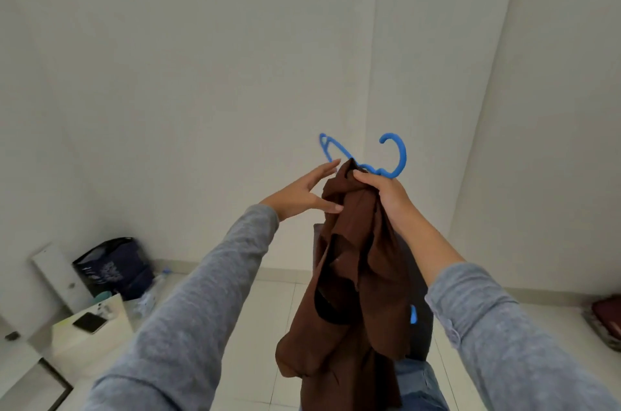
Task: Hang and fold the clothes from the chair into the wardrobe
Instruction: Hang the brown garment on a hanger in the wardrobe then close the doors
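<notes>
Holding a brown garment (356, 276) bunched on a blue hanger (396, 155) at frame centre, right hand (383, 195) gripping; left hand (302, 195), fingers spread, should next straighten it.

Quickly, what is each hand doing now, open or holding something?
Left hand: open, fingers straight, thumb touching the brown garment.
Right hand: closed, gripping the brown garment at the blue hanger.

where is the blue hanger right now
Head view, centre frame: the blue hanger is held up before the white wall, gripped with the brown garment by the right hand, the left hand beside it.
</notes>
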Motion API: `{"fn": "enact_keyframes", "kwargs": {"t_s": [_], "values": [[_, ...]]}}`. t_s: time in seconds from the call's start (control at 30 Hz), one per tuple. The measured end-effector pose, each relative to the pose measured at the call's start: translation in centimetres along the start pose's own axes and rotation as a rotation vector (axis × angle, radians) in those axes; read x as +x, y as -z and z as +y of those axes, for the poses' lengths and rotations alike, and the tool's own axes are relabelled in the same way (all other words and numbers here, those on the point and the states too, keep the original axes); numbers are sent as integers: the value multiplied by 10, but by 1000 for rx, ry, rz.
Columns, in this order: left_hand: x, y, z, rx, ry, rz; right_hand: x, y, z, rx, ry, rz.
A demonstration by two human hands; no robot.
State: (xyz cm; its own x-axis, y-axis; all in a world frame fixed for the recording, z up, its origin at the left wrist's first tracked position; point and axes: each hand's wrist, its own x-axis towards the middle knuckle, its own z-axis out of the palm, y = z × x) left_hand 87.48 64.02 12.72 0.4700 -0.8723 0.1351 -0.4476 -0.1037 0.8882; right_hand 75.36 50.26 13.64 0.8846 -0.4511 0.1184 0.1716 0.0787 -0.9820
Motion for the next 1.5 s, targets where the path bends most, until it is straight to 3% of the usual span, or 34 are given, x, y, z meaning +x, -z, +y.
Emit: {"fn": "enact_keyframes", "kwargs": {"t_s": [0.13, 0.3, 0.53, 0.77, 0.9, 1.03, 1.3, 1.5], "values": [[10, -12, 16, -51, -18, -89, -6, 15, -9, 6, -34, 10], [24, -27, 22, 146, -27, -18, -2, 27, -8, -147, -35, 105], [36, -6, 41, -43, -14, 627, -2, 50, 12, -450, 263, 411], [34, 20, 74, -212, -46, 939, -20, 29, 67, -366, 284, 397], [33, 29, 80, -399, -59, 963, -21, 8, 88, -367, 41, 172], [23, 36, 71, -389, -52, 1009, -16, -4, 101, -255, -90, -3], [-35, 77, 7, -111, 135, 1116, 0, 15, 84, -268, 42, 341], [-39, 77, -27, 217, 307, 1069, 8, 22, 70, -225, 24, 418]]}}
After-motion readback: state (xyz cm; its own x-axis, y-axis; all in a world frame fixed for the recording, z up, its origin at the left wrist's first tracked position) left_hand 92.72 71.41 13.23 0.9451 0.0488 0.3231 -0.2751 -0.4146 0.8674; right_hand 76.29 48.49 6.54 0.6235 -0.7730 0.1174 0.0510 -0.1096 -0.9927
